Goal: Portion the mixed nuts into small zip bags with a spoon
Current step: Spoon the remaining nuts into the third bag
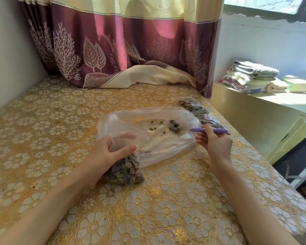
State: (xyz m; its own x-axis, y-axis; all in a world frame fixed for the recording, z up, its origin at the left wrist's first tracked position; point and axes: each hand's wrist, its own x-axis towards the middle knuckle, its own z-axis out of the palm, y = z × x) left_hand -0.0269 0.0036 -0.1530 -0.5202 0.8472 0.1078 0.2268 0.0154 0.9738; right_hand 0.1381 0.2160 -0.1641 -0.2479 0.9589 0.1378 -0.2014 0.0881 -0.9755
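From the head view, a big clear plastic bag (148,131) lies crumpled on the gold-flowered surface (166,200), its mixed nuts (124,172) bunched in the near corner and a few loose ones scattered farther in. The left hand (111,151) grips the bag just above that heap. The right hand (215,144) pinches a purple-handled spoon (193,129), its bowl inside the bag mouth holding a few nuts. Filled small bags (198,110) lie just behind. A purple curtain (113,50) drapes onto the surface; folded towels (251,76) sit on a ledge at right.

Curtain (124,50) behind, towels (249,76) rt.
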